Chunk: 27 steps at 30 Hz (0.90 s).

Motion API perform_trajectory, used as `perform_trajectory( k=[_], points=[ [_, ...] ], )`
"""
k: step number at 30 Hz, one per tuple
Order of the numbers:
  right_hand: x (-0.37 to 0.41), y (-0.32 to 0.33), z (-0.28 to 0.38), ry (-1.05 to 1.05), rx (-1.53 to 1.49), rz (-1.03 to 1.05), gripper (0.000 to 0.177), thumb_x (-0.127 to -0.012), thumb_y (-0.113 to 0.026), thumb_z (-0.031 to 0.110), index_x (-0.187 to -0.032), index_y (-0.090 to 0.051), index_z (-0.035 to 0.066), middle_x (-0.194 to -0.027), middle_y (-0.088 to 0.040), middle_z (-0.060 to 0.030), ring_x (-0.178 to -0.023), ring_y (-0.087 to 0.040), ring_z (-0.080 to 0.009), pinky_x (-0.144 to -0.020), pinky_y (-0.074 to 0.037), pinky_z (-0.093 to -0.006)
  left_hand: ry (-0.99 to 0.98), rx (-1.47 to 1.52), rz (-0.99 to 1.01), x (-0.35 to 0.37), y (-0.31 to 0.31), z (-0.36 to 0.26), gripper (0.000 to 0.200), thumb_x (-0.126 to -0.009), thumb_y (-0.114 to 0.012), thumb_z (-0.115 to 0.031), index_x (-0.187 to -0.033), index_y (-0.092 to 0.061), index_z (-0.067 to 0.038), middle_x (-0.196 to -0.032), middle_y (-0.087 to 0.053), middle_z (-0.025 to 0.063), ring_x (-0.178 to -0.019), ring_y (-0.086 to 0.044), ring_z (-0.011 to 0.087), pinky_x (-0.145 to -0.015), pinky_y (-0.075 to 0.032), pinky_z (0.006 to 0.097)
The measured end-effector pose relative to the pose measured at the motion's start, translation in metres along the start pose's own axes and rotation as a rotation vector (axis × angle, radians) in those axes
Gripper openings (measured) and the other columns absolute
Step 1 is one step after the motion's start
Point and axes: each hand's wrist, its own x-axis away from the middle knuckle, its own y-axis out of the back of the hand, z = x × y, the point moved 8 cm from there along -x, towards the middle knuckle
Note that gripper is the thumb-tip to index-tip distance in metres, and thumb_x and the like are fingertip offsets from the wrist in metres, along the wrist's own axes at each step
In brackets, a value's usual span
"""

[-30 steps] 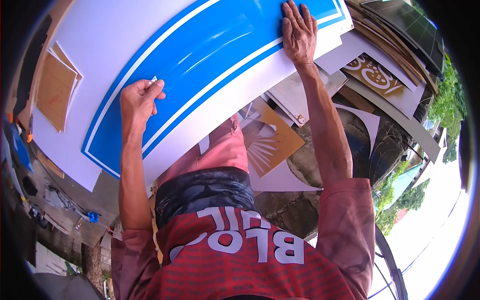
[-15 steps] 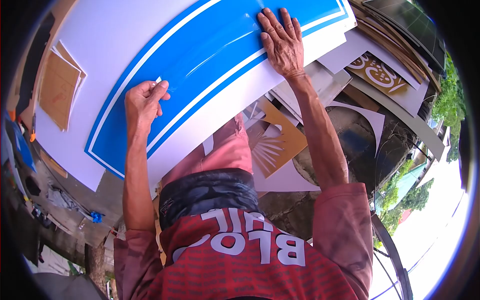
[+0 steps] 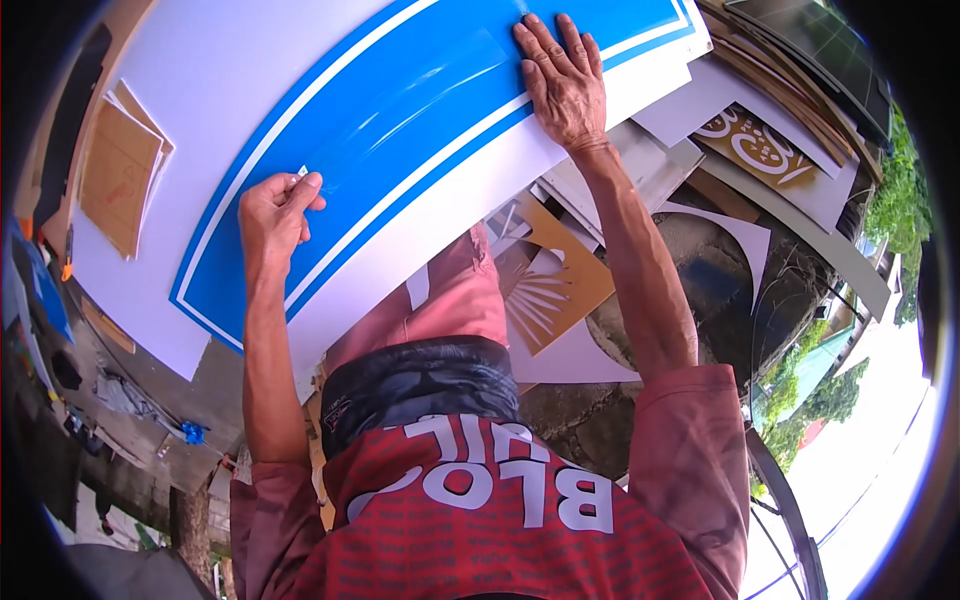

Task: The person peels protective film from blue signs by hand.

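A long curved blue sign panel [image 3: 395, 130] with white border lines lies on a white board. What looks like a clear, glossy film [image 3: 430, 85] covers part of the blue, with light streaks running along it. Near the panel's left end, my left hand [image 3: 272, 222] is closed in a pinch, thumb against forefinger, on what seems to be the film's end; a small white tab [image 3: 303, 171] pokes out above the fingertips. My right hand [image 3: 566, 85] rests palm down, fingers extended, on the panel's right part, with nothing in its grasp.
Brown and white cut sheets [image 3: 122, 175] lie on the left of the white board [image 3: 215, 85]. An orange-handled cutter [image 3: 67, 262] is at the left edge. Brown stencil sheets [image 3: 555, 275] and board offcuts [image 3: 770, 150] lie below and right of the panel.
My left hand has shifted slightly left and down with its pinch kept, and the streaks on the film look different. My right hand stays almost in place.
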Motion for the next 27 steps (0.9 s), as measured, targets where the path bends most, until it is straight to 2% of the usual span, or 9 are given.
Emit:
perform_trajectory(
  k=[15,18,21,24,27],
  points=[
    [-0.001,0.001,0.001,0.002,-0.01,-0.019,0.048,-0.109,-0.027,0.047,-0.152,-0.046,0.034,-0.158,-0.041,0.009,-0.154,-0.022,-0.0181,-0.128,-0.007,-0.041,0.053,-0.032,-0.018,0.006,0.024,0.023,0.026,-0.092,-0.075,-0.028,-0.087,-0.073,-0.002,-0.074,-0.073,0.01,-0.044,-0.052,0.0074,-0.039,-0.041,0.0219],
    [-0.001,0.001,0.0,0.006,-0.013,-0.023,0.049,-0.109,-0.027,0.048,-0.151,-0.045,0.035,-0.158,-0.041,0.0092,-0.154,-0.022,-0.0178,-0.128,-0.007,-0.0407,0.018,-0.018,-0.011,0.01,0.026,0.026,0.029,-0.091,-0.075,-0.031,-0.083,-0.072,-0.003,-0.069,-0.07,0.0078,-0.043,-0.048,0.0053,-0.037,-0.036,0.0206],
    [0.0,-0.001,-0.001,0.005,-0.003,-0.017,0.049,-0.108,-0.026,0.048,-0.152,-0.045,0.035,-0.159,-0.04,0.0094,-0.154,-0.022,-0.0175,-0.128,-0.007,-0.0404,0.018,-0.024,-0.031,0.013,0.03,0.027,0.029,-0.091,-0.076,-0.031,-0.084,-0.072,-0.003,-0.069,-0.07,0.0078,-0.043,-0.048,0.0054,-0.037,-0.035,0.0207],
    [0.001,-0.003,-0.002,0.005,0.01,-0.011,0.05,-0.108,-0.025,0.049,-0.152,-0.044,0.035,-0.159,-0.04,0.0097,-0.154,-0.021,-0.017,-0.128,-0.006,-0.0402,0.053,-0.046,-0.024,0.015,0.036,0.03,0.026,-0.093,-0.074,-0.027,-0.086,-0.073,-0.002,-0.073,-0.073,0.0099,-0.045,-0.052,0.0073,-0.039,-0.04,0.0222],
    [0.001,-0.003,-0.002,0.002,0.02,-0.004,0.05,-0.108,-0.025,0.049,-0.152,-0.044,0.035,-0.159,-0.04,0.0098,-0.154,-0.021,-0.0168,-0.128,-0.007,-0.0404,0.045,-0.057,-0.023,0.016,0.041,0.035,0.026,-0.093,-0.074,-0.027,-0.085,-0.073,-0.002,-0.073,-0.072,0.0096,-0.045,-0.052,0.0071,-0.039,-0.04,0.0225]
  ],
)
